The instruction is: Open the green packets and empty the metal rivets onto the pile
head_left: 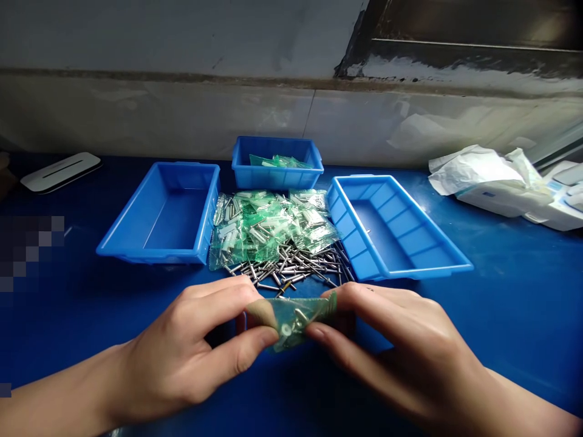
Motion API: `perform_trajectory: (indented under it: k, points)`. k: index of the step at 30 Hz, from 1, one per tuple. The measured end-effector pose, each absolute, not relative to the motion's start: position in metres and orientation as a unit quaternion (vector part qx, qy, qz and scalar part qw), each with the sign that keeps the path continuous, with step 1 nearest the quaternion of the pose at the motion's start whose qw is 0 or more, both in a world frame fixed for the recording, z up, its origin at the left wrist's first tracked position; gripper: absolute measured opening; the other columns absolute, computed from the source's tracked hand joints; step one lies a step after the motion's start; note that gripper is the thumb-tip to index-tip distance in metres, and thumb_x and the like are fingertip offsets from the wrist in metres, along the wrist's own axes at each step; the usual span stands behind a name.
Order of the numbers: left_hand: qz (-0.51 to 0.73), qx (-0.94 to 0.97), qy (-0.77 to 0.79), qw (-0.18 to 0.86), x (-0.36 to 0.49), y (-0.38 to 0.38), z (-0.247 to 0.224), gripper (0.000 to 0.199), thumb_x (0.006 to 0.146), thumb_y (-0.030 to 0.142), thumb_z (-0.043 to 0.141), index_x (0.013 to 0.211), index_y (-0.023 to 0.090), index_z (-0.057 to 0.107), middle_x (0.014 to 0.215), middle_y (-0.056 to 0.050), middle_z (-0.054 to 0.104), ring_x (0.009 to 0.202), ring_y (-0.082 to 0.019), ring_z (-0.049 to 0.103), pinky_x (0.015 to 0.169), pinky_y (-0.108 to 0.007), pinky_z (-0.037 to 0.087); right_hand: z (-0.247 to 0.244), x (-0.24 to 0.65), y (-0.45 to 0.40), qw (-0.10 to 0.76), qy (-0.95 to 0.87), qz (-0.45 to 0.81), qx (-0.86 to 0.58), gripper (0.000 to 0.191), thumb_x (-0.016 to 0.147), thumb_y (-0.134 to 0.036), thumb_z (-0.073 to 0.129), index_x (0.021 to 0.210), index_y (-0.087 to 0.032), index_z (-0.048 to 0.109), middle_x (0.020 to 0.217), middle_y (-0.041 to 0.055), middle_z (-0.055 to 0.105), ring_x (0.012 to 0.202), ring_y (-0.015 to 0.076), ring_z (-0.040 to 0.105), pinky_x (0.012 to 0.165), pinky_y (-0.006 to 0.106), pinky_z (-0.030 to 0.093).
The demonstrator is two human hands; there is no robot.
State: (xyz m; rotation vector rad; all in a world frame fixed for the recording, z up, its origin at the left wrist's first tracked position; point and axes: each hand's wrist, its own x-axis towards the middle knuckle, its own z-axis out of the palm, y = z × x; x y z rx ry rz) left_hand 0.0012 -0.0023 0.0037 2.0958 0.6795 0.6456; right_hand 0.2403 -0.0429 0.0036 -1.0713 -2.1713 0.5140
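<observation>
Between my two hands is a small green clear plastic bag (296, 312) with metal and white pieces showing through it. My left hand (195, 340) pinches the bag's left end between thumb and fingers. At the other end, my right hand (401, 346) grips it the same way, thumb low and fingers on top. Just beyond the bag lies a loose pile of metal screws (300, 267). Behind and partly over the screws is a heap of filled green bags (268, 224) holding screws and white plugs.
Blue plastic bins stand around the heap: a left bin (204, 243), a right bin (428, 270) and a back bin (277, 177) with green bags inside. A white device (61, 172) lies far left. Crumpled white packaging (483, 173) sits at the right by the wall.
</observation>
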Motion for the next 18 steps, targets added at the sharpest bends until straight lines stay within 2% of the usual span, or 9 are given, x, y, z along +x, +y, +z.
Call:
perform_trajectory:
  k: [4, 11, 15, 18]
  points:
    - [0.248, 0.831, 0.268, 0.42, 0.0022, -0.0013, 0.0043, 0.017, 0.096, 0.011, 0.053, 0.087, 0.017, 0.065, 0.077, 0.002, 0.063, 0.07, -0.01, 0.061, 0.068, -0.018, 0.05, 0.0057, 0.2404, -0.0424, 0.323, -0.828, 0.199, -0.412, 0.019, 0.098, -0.015, 0.058, 0.08, -0.019, 0.053, 0.064, -0.0065, 0.052, 0.051, 0.0076, 0.046, 0.049, 0.02, 0.036]
    - [0.261, 0.832, 0.264, 0.412, 0.0018, -0.0034, 0.0012, 0.015, 0.094, 0.007, 0.058, 0.093, 0.021, 0.062, 0.077, 0.007, 0.065, 0.067, -0.007, 0.063, 0.067, -0.012, 0.05, 0.0025, 0.2432, -0.0447, 0.295, -0.844, 0.188, -0.407, 0.025, 0.101, -0.017, 0.052, 0.076, -0.018, 0.056, 0.06, -0.0041, 0.051, 0.048, 0.0108, 0.045, 0.046, 0.026, 0.033]
    - [0.258, 0.83, 0.264, 0.418, 0.0017, -0.0031, 0.0048, 0.015, 0.093, 0.006, 0.057, 0.091, 0.021, 0.062, 0.076, 0.007, 0.066, 0.066, -0.007, 0.064, 0.067, -0.011, 0.05, 0.0068, 0.242, -0.043, 0.266, -0.855, 0.157, -0.417, 0.037, 0.102, -0.021, 0.051, 0.065, -0.022, 0.048, 0.052, -0.0076, 0.042, 0.041, 0.0092, 0.037, 0.04, 0.027, 0.028]
    - [0.251, 0.827, 0.269, 0.425, 0.0013, -0.0027, 0.0076, 0.016, 0.091, 0.005, 0.056, 0.089, 0.02, 0.061, 0.076, 0.006, 0.066, 0.066, -0.008, 0.064, 0.067, -0.012, 0.052, 0.0063, 0.2422, -0.0474, 0.294, -0.861, 0.11, -0.4, 0.048, 0.108, -0.03, 0.041, 0.059, -0.024, 0.041, 0.046, -0.007, 0.038, 0.038, 0.0101, 0.034, 0.039, 0.03, 0.026]
